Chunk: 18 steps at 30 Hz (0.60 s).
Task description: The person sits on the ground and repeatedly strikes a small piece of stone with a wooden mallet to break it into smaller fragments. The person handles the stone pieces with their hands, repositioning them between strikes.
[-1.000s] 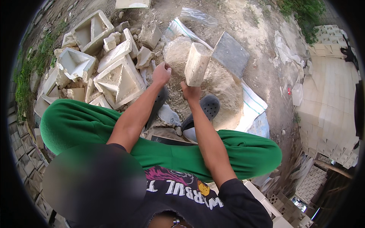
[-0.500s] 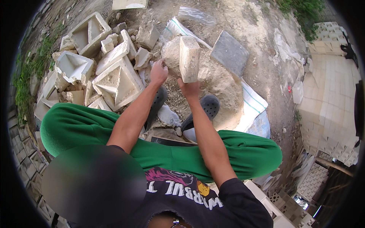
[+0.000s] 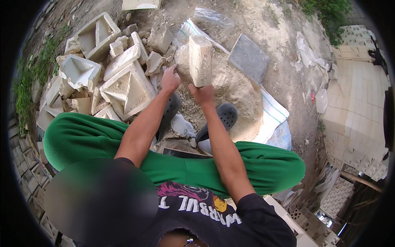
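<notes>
In the head view, our right hand (image 3: 202,94) was wrapped round the near end of the block (image 3: 200,59), over the heap (image 3: 238,92). Our left hand (image 3: 170,79) was left of the heap, fingers bent; we couldn't tell if they held anything. The heap looked crumbly already, but many chunks (image 3: 121,64) left of it were big.

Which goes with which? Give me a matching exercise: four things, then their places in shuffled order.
Things:
1. oblong pale block
2. flat grey slab
3. broken pale pieces
4. dark clogs

Places:
A. heaped toward the person's left
B. worn by the person
C. in the grip of the right hand
D. at the far right edge of the powdery mound

Pairs: 1-C, 2-D, 3-A, 4-B
</notes>
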{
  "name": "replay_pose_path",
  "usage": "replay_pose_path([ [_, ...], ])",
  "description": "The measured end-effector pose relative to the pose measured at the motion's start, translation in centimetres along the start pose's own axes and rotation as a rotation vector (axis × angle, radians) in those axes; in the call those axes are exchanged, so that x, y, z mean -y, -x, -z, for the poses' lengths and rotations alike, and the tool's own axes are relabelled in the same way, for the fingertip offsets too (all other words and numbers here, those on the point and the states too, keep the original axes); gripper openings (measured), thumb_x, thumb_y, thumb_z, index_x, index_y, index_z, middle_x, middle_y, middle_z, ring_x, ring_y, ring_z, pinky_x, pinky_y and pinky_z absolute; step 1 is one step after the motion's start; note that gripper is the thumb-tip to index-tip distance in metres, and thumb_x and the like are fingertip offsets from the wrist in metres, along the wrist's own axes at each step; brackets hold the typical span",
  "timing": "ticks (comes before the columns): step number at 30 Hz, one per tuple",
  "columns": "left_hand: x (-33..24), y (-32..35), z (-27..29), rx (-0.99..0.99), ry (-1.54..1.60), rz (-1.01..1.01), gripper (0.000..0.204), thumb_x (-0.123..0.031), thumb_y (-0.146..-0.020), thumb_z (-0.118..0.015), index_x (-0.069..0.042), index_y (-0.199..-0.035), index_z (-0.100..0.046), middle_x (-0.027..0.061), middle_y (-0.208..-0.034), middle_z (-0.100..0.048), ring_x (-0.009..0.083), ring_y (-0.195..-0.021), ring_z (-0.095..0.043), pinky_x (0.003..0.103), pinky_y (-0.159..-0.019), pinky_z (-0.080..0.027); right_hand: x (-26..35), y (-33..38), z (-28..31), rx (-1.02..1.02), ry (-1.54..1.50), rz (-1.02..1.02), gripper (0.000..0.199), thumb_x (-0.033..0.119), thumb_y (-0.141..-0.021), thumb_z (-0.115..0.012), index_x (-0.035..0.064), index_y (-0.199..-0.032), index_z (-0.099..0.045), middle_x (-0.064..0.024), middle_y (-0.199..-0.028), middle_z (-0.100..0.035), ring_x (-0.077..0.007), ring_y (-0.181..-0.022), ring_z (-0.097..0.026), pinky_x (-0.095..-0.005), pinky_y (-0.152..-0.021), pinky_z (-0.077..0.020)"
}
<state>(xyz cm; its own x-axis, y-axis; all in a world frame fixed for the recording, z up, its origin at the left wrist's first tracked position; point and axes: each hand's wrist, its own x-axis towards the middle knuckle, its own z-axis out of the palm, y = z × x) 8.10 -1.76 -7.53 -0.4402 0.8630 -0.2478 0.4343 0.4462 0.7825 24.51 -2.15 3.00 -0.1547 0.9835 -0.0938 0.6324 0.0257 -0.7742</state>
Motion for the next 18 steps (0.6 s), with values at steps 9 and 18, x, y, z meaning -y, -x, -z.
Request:
replay_pose_path([
  [9, 0.9, 0.1, 1.1, 0.071, -0.009, 0.04, 0.024, -0.015, -0.083, -0.06, -0.01, -0.103, -0.074, 0.0164, -0.097, -0.074, 0.0346, -0.094, -0.07, 0.043, -0.086, -0.054, -3.0, 0.8, -0.8, 0.216, 0.106, -0.428, 0.039, 0.037, -0.071, -0.073, 0.0007, -0.085, -0.074, -0.0193, -0.076, -0.071, -0.0326, -0.075, -0.072, -0.0428, -0.072, -0.0555],
  [18, -3.5, 2.2, 2.0, 0.404, -0.412, -0.035, 0.02, -0.019, -0.078, -0.065, -0.004, -0.087, -0.076, 0.0203, -0.092, -0.074, 0.035, -0.09, -0.072, 0.044, -0.083, -0.056, -5.2, 0.5, -1.6, -0.055, 0.431, -0.312, 0.04, 0.038, -0.073, -0.073, -0.0013, -0.081, -0.072, -0.017, -0.069, -0.07, -0.0285, -0.07, -0.073, -0.0395, -0.065, -0.055],
])
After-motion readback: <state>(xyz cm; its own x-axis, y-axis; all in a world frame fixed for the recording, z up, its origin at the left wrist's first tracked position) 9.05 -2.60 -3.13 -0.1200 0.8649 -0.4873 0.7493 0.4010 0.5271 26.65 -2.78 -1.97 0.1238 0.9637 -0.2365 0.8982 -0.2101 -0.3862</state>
